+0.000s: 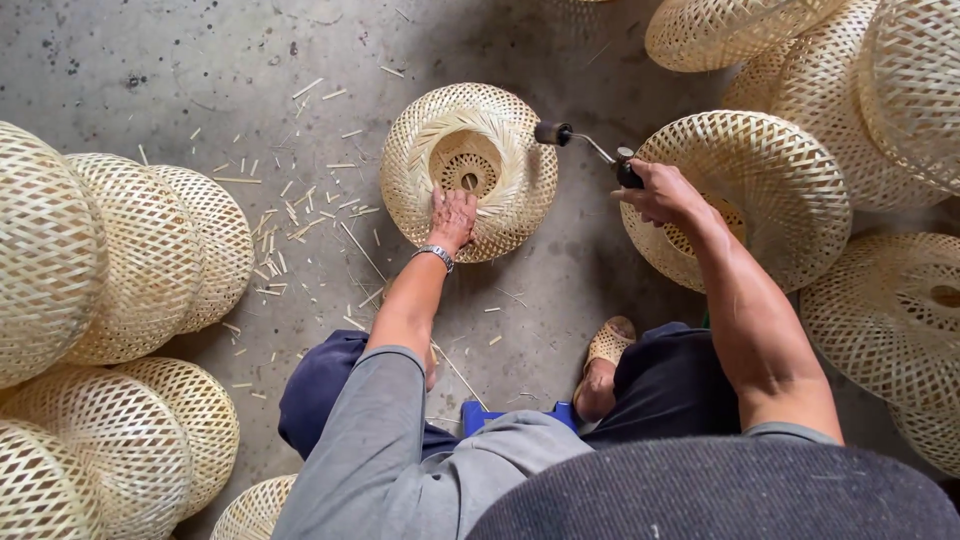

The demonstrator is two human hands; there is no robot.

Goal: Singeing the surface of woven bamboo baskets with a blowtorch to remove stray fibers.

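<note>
A round woven bamboo shade (470, 170) lies on the concrete floor straight ahead, its open centre facing up. My left hand (452, 217), with a metal wristwatch (436, 255) on the wrist, grips the near rim of the shade. My right hand (655, 190) holds the black handle of a small hand tool (590, 148), a thin metal rod with a dark cylindrical head. That head hovers at the shade's right edge. Whether it touches the weave I cannot tell.
Several finished woven shades are stacked at the left (110, 260) and at the right (760, 190), close to my right arm. Bamboo slivers (290, 200) litter the floor. A blue stool (490, 412) shows between my knees, and my sandalled foot (605, 360) rests beside it.
</note>
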